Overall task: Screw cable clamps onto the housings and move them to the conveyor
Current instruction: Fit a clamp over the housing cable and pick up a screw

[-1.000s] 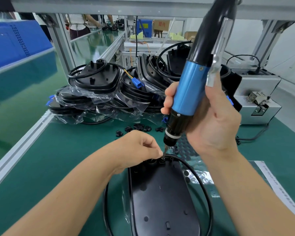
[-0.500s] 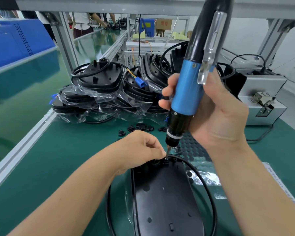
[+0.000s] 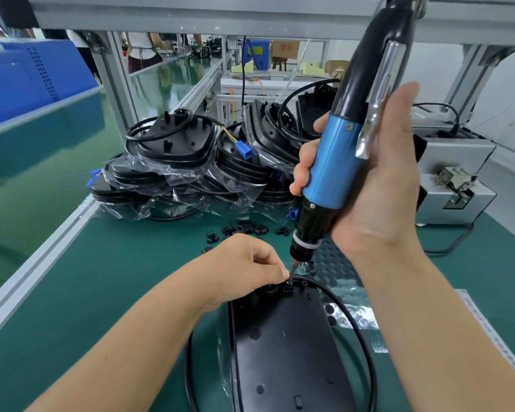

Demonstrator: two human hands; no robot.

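Observation:
A black housing (image 3: 283, 349) lies flat on the green mat in front of me, with its black cable (image 3: 360, 337) looped around it. My left hand (image 3: 244, 263) pinches a small black cable clamp (image 3: 287, 285) at the housing's far end. My right hand (image 3: 378, 185) grips a blue and black electric screwdriver (image 3: 333, 171), held nearly upright. Its bit tip meets the clamp right beside my left fingertips. Several loose black clamps (image 3: 244, 228) lie on the mat just beyond my left hand.
A pile of bagged black housings (image 3: 197, 162) with cables and blue connectors fills the back of the bench. A grey screw feeder box (image 3: 455, 179) stands at the right. The green conveyor (image 3: 27, 185) runs along the left behind an aluminium rail (image 3: 42, 260).
Both hands stay at the clamp with the bit on it. Only the view has shifted slightly; the screwdriver leans a little more upright.

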